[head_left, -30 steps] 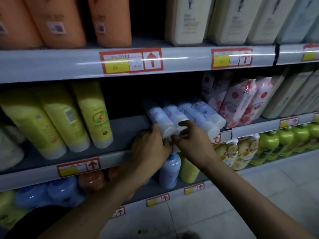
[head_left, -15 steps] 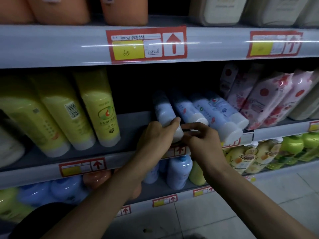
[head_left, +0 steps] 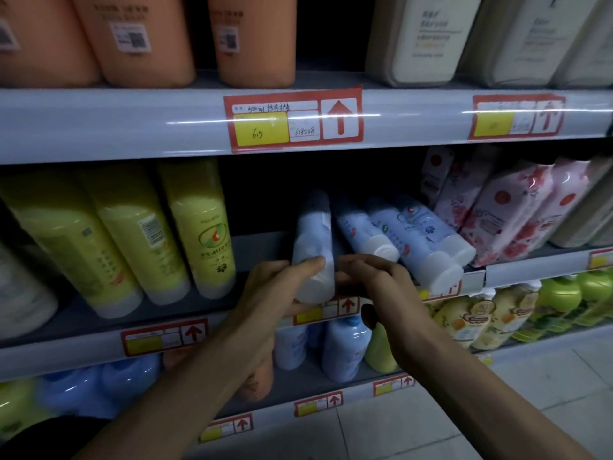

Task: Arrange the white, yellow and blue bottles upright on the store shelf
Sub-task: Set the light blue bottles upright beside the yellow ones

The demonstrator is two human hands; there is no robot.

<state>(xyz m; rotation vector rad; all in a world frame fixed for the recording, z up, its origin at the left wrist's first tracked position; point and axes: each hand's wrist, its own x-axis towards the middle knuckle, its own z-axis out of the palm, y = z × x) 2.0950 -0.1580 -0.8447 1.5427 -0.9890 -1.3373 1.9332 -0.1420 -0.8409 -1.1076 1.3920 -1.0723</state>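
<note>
A pale blue bottle with a white cap (head_left: 313,247) stands nearly upright, cap down, at the front of the middle shelf (head_left: 83,318). My left hand (head_left: 275,290) grips its lower end. My right hand (head_left: 378,282) hovers just right of it, fingers loosely curled, holding nothing. Three more pale blue bottles (head_left: 414,234) lie tilted on their sides to the right. Three yellow bottles (head_left: 199,227) lean cap-down on the left of the same shelf.
Pink floral packs (head_left: 517,210) fill the right of the middle shelf. Orange bottles (head_left: 252,38) and cream bottles (head_left: 428,38) stand on the shelf above. Blue, yellow and green bottles (head_left: 345,350) sit on the lower shelf. A tiled floor (head_left: 464,410) lies below.
My left hand has tipped the leftmost pale blue bottle from lying on its side to nearly upright. My right hand has let go of its cap and drawn slightly right.
</note>
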